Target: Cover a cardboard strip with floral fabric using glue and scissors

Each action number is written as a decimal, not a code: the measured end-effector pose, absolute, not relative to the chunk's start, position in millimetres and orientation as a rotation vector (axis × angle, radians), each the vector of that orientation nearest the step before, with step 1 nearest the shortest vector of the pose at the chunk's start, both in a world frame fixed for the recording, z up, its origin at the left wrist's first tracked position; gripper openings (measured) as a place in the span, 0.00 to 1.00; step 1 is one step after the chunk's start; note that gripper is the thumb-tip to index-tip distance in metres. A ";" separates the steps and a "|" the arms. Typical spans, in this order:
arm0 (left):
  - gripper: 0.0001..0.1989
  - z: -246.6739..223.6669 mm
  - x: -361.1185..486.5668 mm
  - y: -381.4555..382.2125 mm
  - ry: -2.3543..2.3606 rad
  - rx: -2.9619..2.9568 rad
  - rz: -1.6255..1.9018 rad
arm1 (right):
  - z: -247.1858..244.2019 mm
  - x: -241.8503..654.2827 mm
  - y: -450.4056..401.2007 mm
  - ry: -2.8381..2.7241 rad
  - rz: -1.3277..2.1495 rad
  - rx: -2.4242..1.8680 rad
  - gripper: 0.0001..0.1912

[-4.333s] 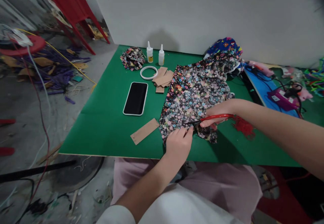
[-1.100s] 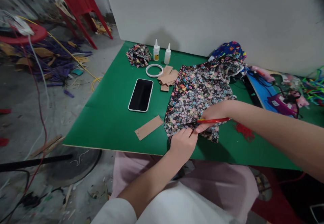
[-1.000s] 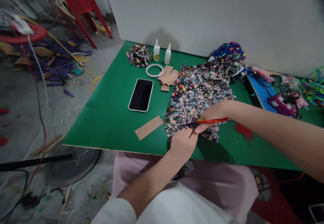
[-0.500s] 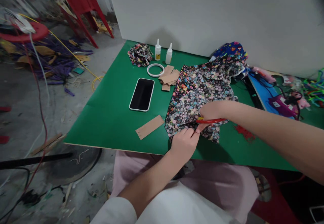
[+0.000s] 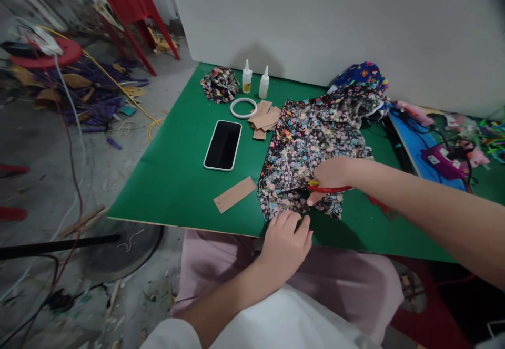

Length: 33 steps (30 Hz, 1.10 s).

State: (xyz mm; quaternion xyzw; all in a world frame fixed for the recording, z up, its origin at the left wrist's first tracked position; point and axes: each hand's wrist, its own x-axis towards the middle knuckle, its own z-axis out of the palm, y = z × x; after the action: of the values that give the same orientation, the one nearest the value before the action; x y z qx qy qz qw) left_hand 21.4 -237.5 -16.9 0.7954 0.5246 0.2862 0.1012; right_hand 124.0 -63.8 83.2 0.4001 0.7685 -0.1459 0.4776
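Black floral fabric (image 5: 311,133) lies spread on the green table (image 5: 177,186), its near edge close to the table's front. My right hand (image 5: 331,173) is closed round the red handles of a pair of scissors (image 5: 329,189), with a bit of yellow at the grip. The blades point left and are largely hidden in a fold of the fabric. My left hand (image 5: 286,241) is at the table's front edge, fingers slightly bent and apart, just below the fabric's near edge. It holds nothing that I can see.
Left of the fabric lie a cardboard strip (image 5: 235,194), a phone (image 5: 223,145), a white ring (image 5: 243,108) and several cardboard pieces (image 5: 265,117). Behind stand two glue bottles (image 5: 263,83) beside a floral fabric bundle (image 5: 220,84). A purple glue gun (image 5: 444,161) rests at the right.
My left hand has let go of the fabric beside the scissors and drawn back toward me, its fingers parting. My right hand stays at nearly the same place with the scissors.
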 end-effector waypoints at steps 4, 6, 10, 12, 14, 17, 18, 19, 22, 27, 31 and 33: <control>0.17 -24.0 24.9 -245.7 1.573 2.363 0.757 | 81.6 127.1 -64.6 1.839 -0.428 0.935 0.32; 0.19 -29.4 26.4 -246.4 1.568 2.384 0.699 | 84.2 125.0 -66.4 1.828 -0.435 0.944 0.34; 0.21 -36.0 26.7 -247.2 1.560 2.405 0.670 | 87.4 121.2 -71.2 1.822 -0.392 0.930 0.37; 0.21 -37.0 26.4 -247.6 1.560 2.412 0.686 | 85.6 121.1 -73.4 1.842 -0.383 0.903 0.39; 0.21 -37.3 26.3 -247.9 1.564 2.420 0.701 | 82.3 121.7 -74.7 1.865 -0.385 0.893 0.41; 0.21 -37.6 26.5 -248.0 1.570 2.420 0.709 | 78.0 122.2 -74.2 1.880 -0.404 0.872 0.41; 0.21 -37.6 26.5 -248.1 1.568 2.418 0.709 | 77.2 122.2 -73.1 1.881 -0.421 0.858 0.41; 0.21 -37.6 26.5 -248.2 1.565 2.415 0.709 | 76.7 122.1 -71.7 1.883 -0.445 0.843 0.41; 0.20 -36.8 25.9 -248.7 1.553 2.409 0.696 | 76.8 122.0 -65.2 1.870 -0.534 0.814 0.39; 0.19 -33.1 21.8 -250.7 1.551 2.394 0.702 | 78.0 122.9 -53.9 1.766 -0.701 0.789 0.35; 0.18 -29.1 17.8 -251.8 1.560 2.336 0.697 | 79.0 122.2 -52.4 1.737 -0.757 0.780 0.34; 0.18 -27.6 16.8 -251.2 1.572 2.315 0.702 | 78.5 121.8 -53.1 1.727 -0.799 0.762 0.33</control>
State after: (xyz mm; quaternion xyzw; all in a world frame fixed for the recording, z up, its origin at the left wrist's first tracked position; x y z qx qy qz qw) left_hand 16.8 -251.2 -27.6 0.7959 0.5403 0.2412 0.1280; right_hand 121.8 -53.1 78.5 0.3176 0.7201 -0.3333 0.5191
